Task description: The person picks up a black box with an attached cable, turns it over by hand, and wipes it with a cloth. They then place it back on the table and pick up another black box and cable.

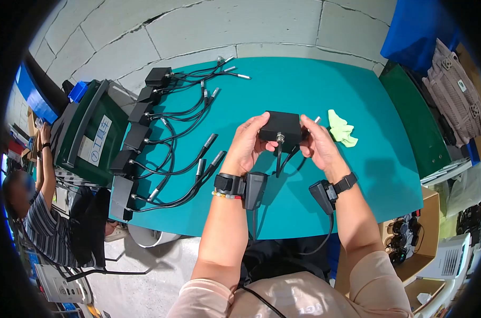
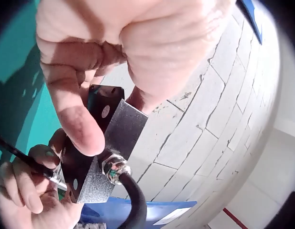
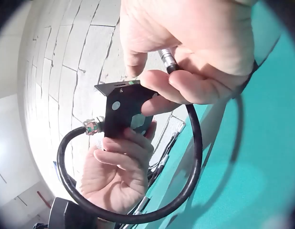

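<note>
Between the two hands a black box [image 1: 281,125] is held above the green table, its metal cable gland facing the body. My left hand [image 1: 247,142] grips the box's left side, thumb on one face and fingers beneath, as the left wrist view shows. On the other side my right hand [image 1: 320,146] pinches the box and also has a cable's silver connector [image 3: 167,58] among its fingers. A black cable [image 3: 197,157] loops from the gland [image 3: 93,126] round to that connector.
Several black boxes [image 1: 140,113] with cables stand along the left edge of the green table [image 1: 304,212]. A light green cloth [image 1: 341,129] lies right of the hands. Someone in a striped shirt [image 1: 44,228] sits at far left; a carton [image 1: 428,228] stands lower right.
</note>
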